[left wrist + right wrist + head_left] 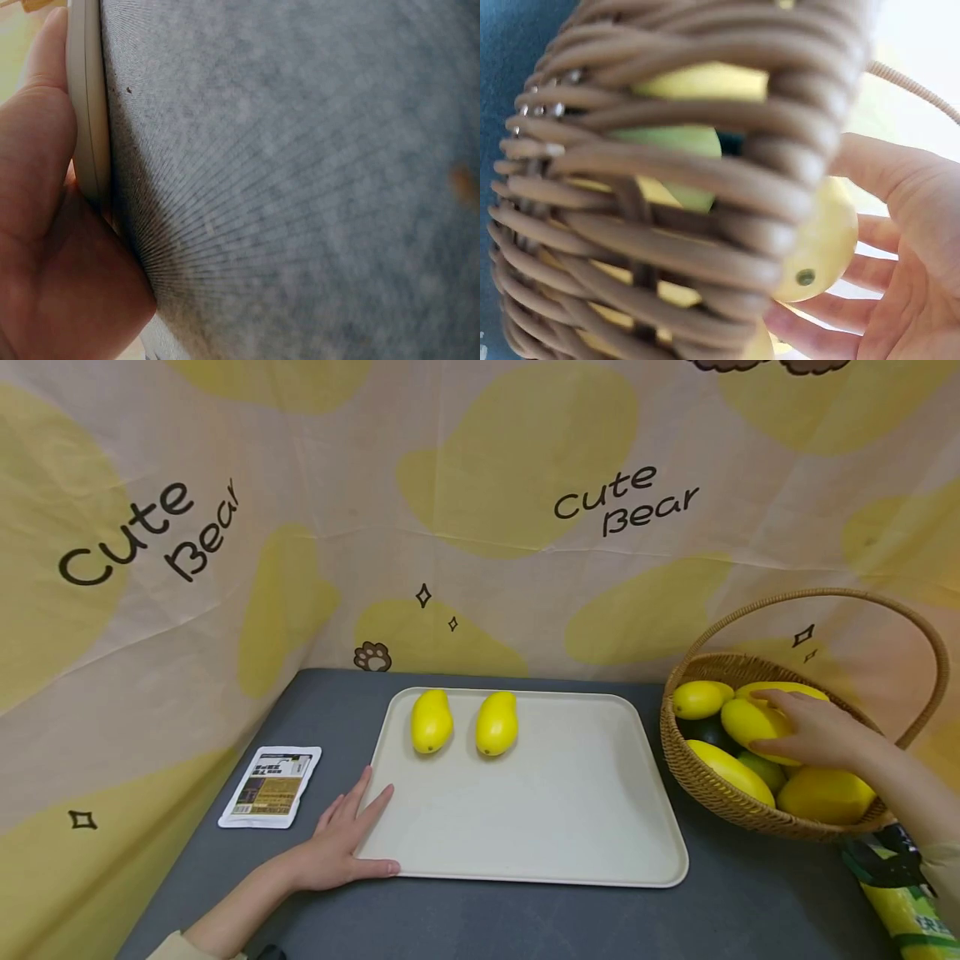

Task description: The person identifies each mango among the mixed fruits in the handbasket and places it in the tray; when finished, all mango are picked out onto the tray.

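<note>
Yellow mango-shaped fruit lies inside a round brown wicker basket, ringed by the thumb and fingers of a right hand; a left hand, fingers spread, rests at the near-left corner of a cream rectangular tray. A loose hold on smooth skin could let it slip; a careless lift could hit the arched handle.

Room over right half of tray; basket handle arches near right hand, clearance hard to judge.
</note>
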`<state>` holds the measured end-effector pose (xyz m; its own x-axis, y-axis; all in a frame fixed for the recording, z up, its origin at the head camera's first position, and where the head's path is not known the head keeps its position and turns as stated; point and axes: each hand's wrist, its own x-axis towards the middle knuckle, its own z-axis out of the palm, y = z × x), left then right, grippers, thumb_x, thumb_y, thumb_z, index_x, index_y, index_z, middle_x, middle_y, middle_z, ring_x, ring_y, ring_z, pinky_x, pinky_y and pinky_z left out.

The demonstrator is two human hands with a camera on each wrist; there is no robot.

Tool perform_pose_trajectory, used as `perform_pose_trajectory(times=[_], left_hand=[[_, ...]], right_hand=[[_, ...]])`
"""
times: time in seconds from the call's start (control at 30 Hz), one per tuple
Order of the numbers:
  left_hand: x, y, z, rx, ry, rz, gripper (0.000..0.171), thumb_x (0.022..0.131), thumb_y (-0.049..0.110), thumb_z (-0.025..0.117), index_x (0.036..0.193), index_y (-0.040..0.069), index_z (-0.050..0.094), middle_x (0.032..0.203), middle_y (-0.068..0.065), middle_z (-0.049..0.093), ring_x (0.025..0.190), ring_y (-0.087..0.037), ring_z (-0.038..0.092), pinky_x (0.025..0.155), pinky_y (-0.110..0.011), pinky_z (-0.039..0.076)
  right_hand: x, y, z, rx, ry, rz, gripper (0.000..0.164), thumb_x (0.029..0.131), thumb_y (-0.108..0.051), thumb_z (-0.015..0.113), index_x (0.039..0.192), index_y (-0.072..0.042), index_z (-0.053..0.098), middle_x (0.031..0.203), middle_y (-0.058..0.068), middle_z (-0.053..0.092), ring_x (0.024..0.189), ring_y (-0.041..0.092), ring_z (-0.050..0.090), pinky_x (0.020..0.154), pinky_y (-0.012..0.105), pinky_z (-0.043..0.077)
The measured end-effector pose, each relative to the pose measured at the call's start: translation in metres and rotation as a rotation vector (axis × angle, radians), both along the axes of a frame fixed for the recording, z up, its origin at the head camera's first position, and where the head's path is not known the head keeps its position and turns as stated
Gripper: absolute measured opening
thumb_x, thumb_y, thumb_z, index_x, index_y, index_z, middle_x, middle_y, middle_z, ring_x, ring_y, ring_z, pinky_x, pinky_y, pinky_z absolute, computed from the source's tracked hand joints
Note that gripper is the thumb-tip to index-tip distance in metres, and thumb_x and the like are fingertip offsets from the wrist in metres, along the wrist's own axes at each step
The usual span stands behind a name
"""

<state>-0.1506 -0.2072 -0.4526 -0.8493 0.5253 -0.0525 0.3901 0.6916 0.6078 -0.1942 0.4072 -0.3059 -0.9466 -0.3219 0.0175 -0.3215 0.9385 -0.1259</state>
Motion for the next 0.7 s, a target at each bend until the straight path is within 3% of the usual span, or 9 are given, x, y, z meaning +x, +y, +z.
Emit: perform_pose_trajectory(times=[0.27,0.5,0.6,0.7], left_hand=[[0.0,0.0,0.0,0.006,-0.005,-0.004,0.101,0.081,0.057,0.071,0.154,0.004,0.025,0.159,-0.025,-0.011,0.141,-0.047,0.007,0.105,-0.064,0.0],[0.0,0.001,0.0,0.016,0.009,-0.004,0.1,0.081,0.056,0.07,0.153,0.003,0.026,0.159,-0.025,-0.01,0.141,-0.048,0.008,0.104,-0.065,0.0],[-0.001,0.0,-0.001,0.025,0.019,-0.013,0.099,0.082,0.054,0.071,0.153,0.003,0.025,0.158,-0.026,-0.009,0.139,-0.05,0.008,0.103,-0.065,0.0],[-0.001,0.0,0.001,0.011,0.004,-0.01,0.1,0.082,0.055,0.071,0.154,0.003,0.024,0.159,-0.025,-0.01,0.14,-0.049,0.008,0.104,-0.065,-0.001]], right_hand=[[0.017,-0.011,0.009,-0.044,0.03,-0.092,0.07,0.087,-0.038,0.073,0.133,0.009,0.047,0.12,0.035,0.056,0.098,0.049,0.057,0.076,0.059,0.045],[0.033,-0.038,0.019,-0.126,0.069,-0.183,0.07,0.088,-0.047,0.069,0.136,-0.001,0.05,0.122,0.031,0.055,0.096,0.045,0.058,0.071,0.058,0.045],[0.039,-0.051,0.023,-0.162,0.091,-0.191,0.07,0.088,-0.046,0.07,0.136,0.0,0.049,0.123,0.031,0.054,0.099,0.048,0.057,0.072,0.06,0.045],[0.045,-0.064,0.026,-0.203,0.118,-0.176,0.07,0.087,-0.044,0.071,0.137,0.001,0.049,0.121,0.031,0.056,0.098,0.045,0.057,0.068,0.053,0.046]])
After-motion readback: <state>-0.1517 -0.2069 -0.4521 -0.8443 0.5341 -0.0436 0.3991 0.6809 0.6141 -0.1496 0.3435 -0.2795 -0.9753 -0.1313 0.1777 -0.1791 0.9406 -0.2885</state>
